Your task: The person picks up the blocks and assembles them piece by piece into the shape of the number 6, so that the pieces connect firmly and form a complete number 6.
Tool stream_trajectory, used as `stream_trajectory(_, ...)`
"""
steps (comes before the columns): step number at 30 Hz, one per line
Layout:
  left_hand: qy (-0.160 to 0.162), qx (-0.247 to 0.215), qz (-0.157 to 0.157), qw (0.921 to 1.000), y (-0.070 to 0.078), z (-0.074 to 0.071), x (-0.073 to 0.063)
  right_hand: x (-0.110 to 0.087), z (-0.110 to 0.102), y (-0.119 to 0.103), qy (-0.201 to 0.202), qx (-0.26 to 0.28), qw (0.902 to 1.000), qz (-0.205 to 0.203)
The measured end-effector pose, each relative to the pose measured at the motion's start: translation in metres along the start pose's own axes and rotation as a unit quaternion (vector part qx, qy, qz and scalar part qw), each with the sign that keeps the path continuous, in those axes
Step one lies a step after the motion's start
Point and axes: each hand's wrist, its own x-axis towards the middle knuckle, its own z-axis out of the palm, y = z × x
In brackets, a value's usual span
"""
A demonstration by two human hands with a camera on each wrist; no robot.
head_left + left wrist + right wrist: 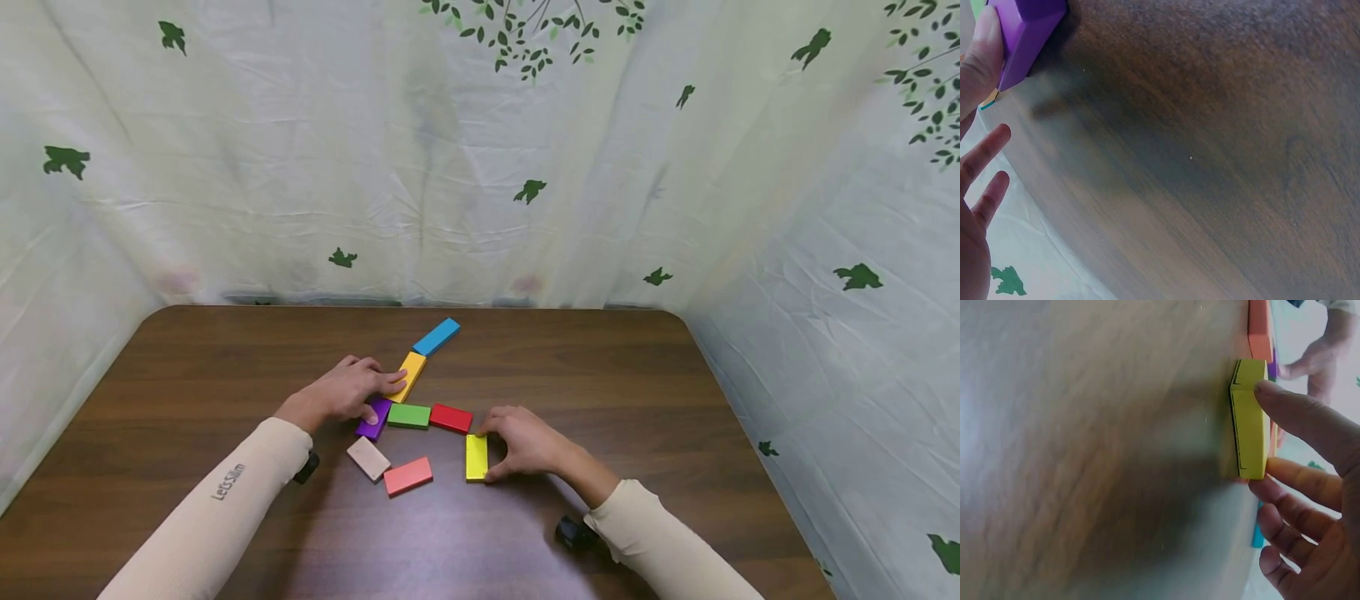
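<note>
My right hand (531, 443) pinches a bright yellow block (476, 458) by its two ends, thumb at the near end, index finger at the far one; in the right wrist view the yellow block (1251, 425) lies flat. My left hand (347, 392) rests its thumb against a purple block (373, 419), and its outstretched fingers touch an orange-yellow block (412, 372). A green block (408, 416) lies beside the purple one, followed by a red block (451, 418) whose right end is close to the yellow block. All are flat, forming a bent line.
A blue block (437, 337) continues the line at the far end. Nearer me lie a pale pink block (369, 459) and a coral block (408, 477), almost touching. Everything is on a brown wooden table (600, 375), with a white curtain (375, 150) behind it.
</note>
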Motion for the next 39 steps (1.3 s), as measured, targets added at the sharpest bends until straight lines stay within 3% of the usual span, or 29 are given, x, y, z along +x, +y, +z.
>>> stream_trajectory(7,0.002,-0.003,0.0,1.0,0.001,0.0,-0.001,0.003,0.005,-0.01,0.004,-0.013,0.9995,0.028)
stream_trajectory(26,-0.004,-0.017,-0.012,0.9998,0.002,-0.001,0.001,0.012,0.016,-0.031,0.064,-0.057,0.9937,0.073)
stream_trajectory(39,0.002,-0.013,-0.001,0.9999,0.0,0.001,0.001,0.014,0.02,-0.036,0.08,-0.06,0.992,0.076)
